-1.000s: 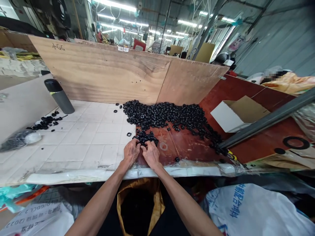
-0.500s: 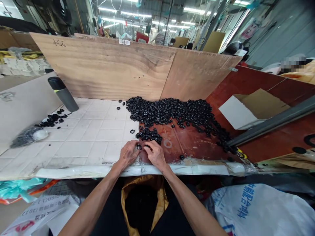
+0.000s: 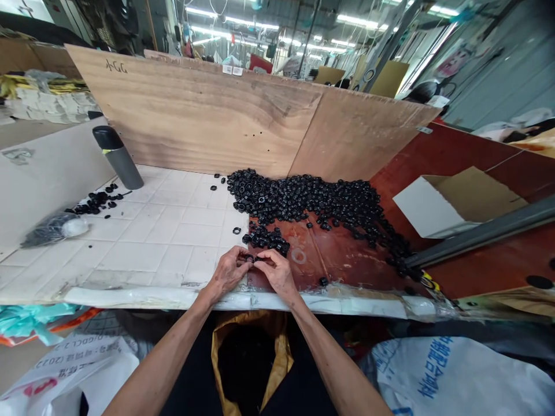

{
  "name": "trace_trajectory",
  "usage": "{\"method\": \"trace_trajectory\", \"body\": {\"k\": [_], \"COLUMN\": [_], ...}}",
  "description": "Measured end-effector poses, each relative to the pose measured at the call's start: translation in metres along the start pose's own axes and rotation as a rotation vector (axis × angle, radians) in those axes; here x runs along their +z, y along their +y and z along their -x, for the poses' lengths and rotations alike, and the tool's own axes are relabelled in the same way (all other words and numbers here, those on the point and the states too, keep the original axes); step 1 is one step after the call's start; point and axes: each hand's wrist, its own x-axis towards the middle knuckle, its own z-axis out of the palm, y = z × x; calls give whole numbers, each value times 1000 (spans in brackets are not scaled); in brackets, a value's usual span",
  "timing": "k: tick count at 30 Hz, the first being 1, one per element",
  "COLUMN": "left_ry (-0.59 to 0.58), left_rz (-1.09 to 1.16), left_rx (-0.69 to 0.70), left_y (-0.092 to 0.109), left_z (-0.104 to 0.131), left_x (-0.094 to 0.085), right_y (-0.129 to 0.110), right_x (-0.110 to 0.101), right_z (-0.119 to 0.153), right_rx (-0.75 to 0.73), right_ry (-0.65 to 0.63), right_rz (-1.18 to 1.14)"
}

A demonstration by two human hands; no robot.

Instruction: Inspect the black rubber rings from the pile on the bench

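Near the front edge of the table, my left hand [image 3: 230, 269] pinches a small black ring-shaped part [image 3: 249, 259]. Close beside it, my right hand [image 3: 277, 271] is closed on another small black part [image 3: 257, 259], partly hidden by the fingertips. Both hands nearly touch, with the two parts between them. Just behind the fingers lies a small cluster of black parts [image 3: 266, 238]. A large heap of the same parts [image 3: 303, 196] spreads along the wooden board. One loose black ring [image 3: 236, 230] sits on the white surface.
A dark bottle [image 3: 124, 164] stands at the left, near scattered black pieces [image 3: 97, 202] and a plastic bag [image 3: 52, 229]. An open carton [image 3: 451, 202] and a metal bar [image 3: 485, 234] are at the right. Below the table edge hangs an open yellow bag [image 3: 217, 370].
My hands have come closer together, and the parts in their fingertips now nearly meet. The camera view has shifted slightly.
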Motion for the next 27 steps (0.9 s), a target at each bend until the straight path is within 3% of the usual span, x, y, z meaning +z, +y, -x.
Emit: {"method": "trace_trajectory", "body": {"k": [5,13,18,22,27], "left_ry": [6,-36,-15,-10,-32], "left_rz": [-131,113,74,10,-30], "left_rx": [36,-11,111,185,231], "left_y": [0,5,5,6,9], "left_z": [1,3,2,2,2], "left_x": [0,0,-1,-3,-5], "right_y": [-6,-7,-12,-8,0], "right_x": [-4,-3,-3,-1,4], "right_z": [0,4,2,3,2], "right_rx": [-153,-43,-83,20,-58], "right_ry": [-63,-49,-34,-44,-52], "right_rz": [38,10,15,-21,214]}}
